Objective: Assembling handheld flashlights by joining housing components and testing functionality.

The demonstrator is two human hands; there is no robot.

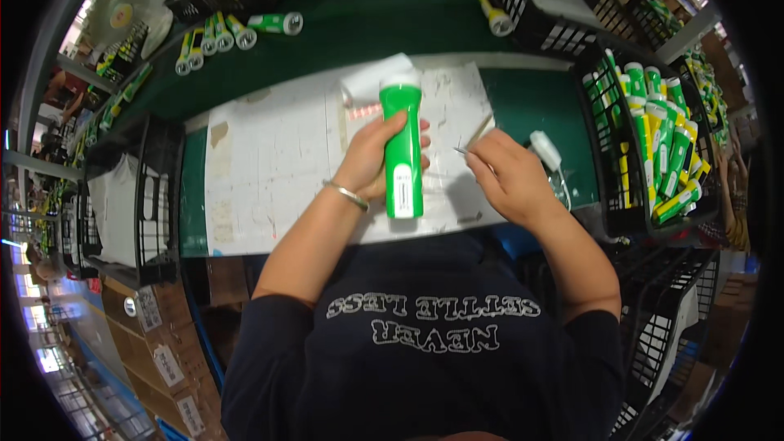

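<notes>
A green flashlight (403, 151) with a pale head stands nearly upright in the picture, head end away from me. My left hand (365, 157) is wrapped round its barrel, with the thumb on the near side and fingertips showing past the right edge. A white label sits low on the barrel. To the right, my right hand (513, 173) is closed in a pinch on a thin, pointed metal tool (461, 150), whose tip points at the flashlight without touching it. The tool's kind is unclear. Beyond the flashlight lies a white sheet (371, 82) with red-marked strips.
A worn white board (269, 163) covers the green bench. Black crates stand left (140, 196) and right (608, 196), the right one full of green and yellow flashlights (665, 139). More flashlights (220, 37) lie at the far left. A white corded device (545, 149) rests beside my right hand.
</notes>
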